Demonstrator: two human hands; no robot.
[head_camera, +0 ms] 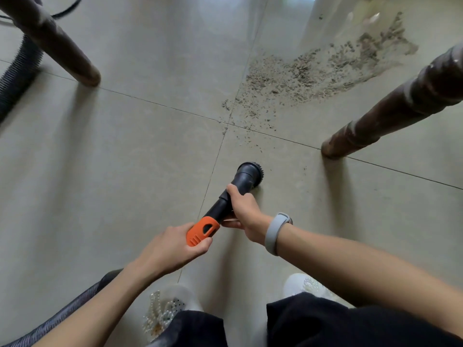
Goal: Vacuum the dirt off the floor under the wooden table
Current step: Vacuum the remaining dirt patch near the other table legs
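A black vacuum nozzle point(246, 177) with a round brush head points down at the grey tiled floor near the middle of the view. Its orange handle piece point(201, 232) sits in my left hand point(175, 246), which grips it from below. My right hand point(244, 211) grips the black tube just behind the brush head. A wide patch of grey-brown dirt point(313, 73) lies on the tiles beyond the nozzle, up and to the right, with loose crumbs trailing toward the brush. The brush head is short of the main patch.
Two dark wooden table legs stand on the floor, one at the upper left point(62, 51) and one at the right point(380, 118). A ribbed black hose point(17, 78) runs along the left edge, and another stretch point(57, 319) passes under my left arm. My feet are at the bottom.
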